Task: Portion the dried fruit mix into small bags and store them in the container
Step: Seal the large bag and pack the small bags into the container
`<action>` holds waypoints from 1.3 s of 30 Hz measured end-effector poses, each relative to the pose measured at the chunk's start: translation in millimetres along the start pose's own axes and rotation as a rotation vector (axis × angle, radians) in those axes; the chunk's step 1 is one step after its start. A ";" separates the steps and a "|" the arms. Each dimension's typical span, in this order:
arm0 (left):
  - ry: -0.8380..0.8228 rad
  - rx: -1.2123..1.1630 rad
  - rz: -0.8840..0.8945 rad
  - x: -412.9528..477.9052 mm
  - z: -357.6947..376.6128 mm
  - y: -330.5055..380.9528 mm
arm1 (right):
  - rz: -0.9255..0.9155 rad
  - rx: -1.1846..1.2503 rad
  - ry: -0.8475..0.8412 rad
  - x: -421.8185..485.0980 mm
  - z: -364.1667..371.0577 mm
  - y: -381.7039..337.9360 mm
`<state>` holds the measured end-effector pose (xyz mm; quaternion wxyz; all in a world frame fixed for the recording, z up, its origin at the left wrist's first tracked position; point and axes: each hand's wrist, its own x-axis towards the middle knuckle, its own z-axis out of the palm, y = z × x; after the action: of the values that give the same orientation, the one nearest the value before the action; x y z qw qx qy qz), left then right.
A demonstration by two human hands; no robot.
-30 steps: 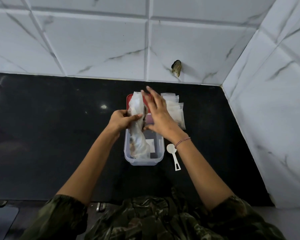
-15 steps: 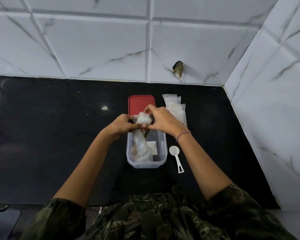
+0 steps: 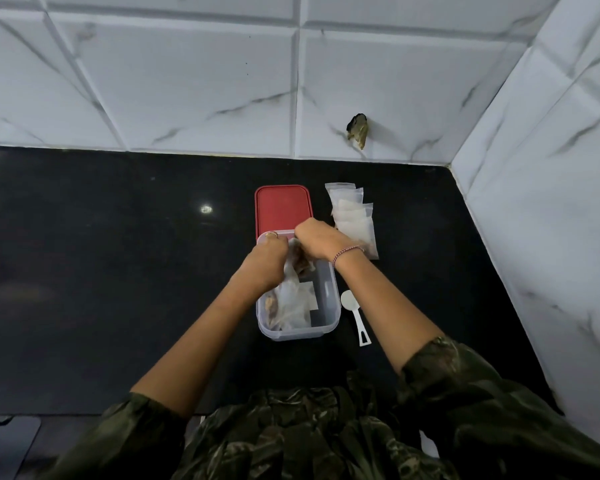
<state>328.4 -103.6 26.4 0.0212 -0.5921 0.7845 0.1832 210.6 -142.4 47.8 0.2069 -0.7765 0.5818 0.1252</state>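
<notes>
The black tabletop (image 3: 118,271) carries a clear container (image 3: 335,296) whose long axis runs straight away from the person. Its red lid (image 3: 283,209) lies flat just beyond the far end. Inside, the bag of fruit mix (image 3: 291,303) lies along that same axis, its bunched neck at the far end, between the two hands. The stack of small bags (image 3: 352,220) sits just right of the lid, nearer the right hand (image 3: 319,242) than the left hand (image 3: 269,258). Both hands are curled and grip the neck, though the left is blurred. A white spoon (image 3: 355,315) lies beside the container, also on the right hand's side.
</notes>
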 end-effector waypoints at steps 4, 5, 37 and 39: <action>-0.009 0.046 -0.009 0.6 2.4 2.1 | 0.004 -0.078 0.090 3.8 8.9 -5.5; -0.010 0.055 -0.013 -0.4 2.3 3.4 | 0.003 -0.084 0.085 2.9 11.0 -6.8; -0.075 -0.070 -0.062 -3.3 34.7 16.3 | -0.001 0.038 0.245 0.1 63.1 -9.9; -0.086 -0.105 -0.088 -1.1 35.9 15.0 | 0.014 0.035 0.260 1.0 63.1 -10.8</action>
<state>308.2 -88.0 -2.9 0.0320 -0.6179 0.7454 0.2482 224.1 -111.2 -6.5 0.1420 -0.7783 0.6114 0.0148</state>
